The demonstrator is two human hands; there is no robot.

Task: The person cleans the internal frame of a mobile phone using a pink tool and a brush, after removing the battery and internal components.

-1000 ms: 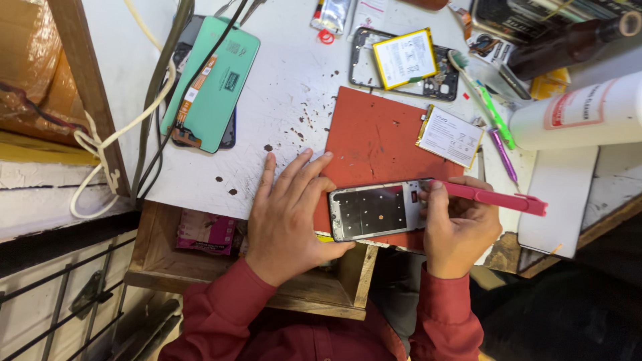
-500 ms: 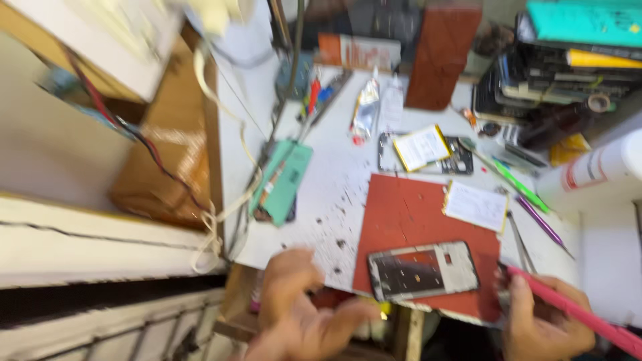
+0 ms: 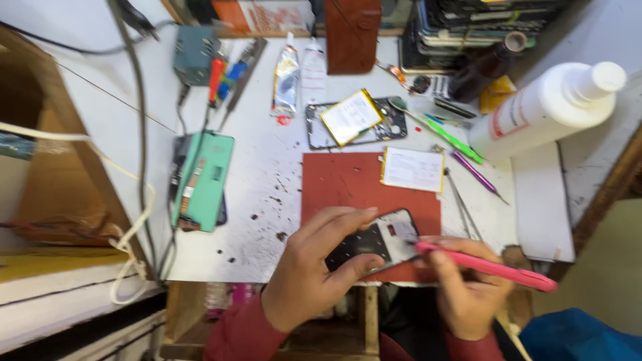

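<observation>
The left hand is gripping an opened phone body, with the thumb pressing against its near edge and the fingers curling over its far edge. The phone body is lying tilted on the near half of the red work mat, which serves as the landmark for the bench.

The right hand is closing its fingers around a pink pry tool, pen-style. The tool's tip is touching the right end of the phone body, at the near right corner of the mat.

A white battery with a yellow edge is lying on the far right corner of the mat. Just beyond the mat's far edge, a phone frame carrying a second battery is resting. To the left of the mat, well apart, a green phone back panel is lying beside a run of cables. To the right of the mat, a green tool and a purple tool are lying near a white plastic bottle. Two glue tubes are lying beyond the mat, toward the far left.
</observation>
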